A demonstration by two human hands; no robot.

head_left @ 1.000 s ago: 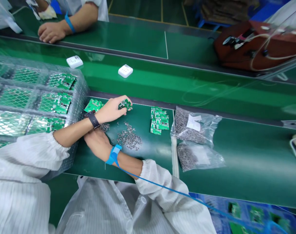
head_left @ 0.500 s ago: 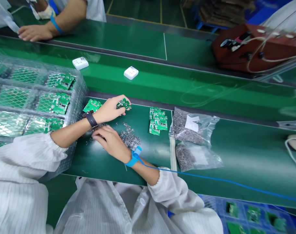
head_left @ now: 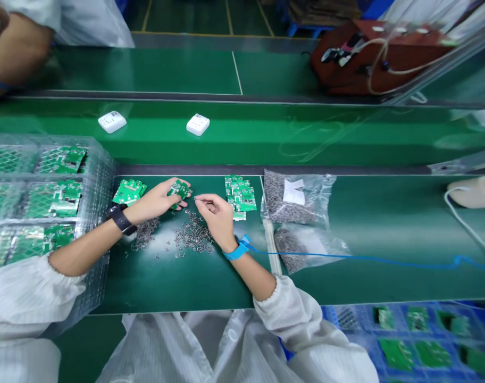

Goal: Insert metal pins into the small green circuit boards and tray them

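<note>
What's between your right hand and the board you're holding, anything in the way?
Nothing visible blocks the right hand from the green board, just a small gap. Some fingertips of the left hand poke past the board's edge. The metal bits lie nearer the person.

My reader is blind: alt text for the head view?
The left hand holds a green board; the right hand, fingertips pinched together, is beside it. Near them: piles of metal bits, a clear tray, filled bags.
</note>
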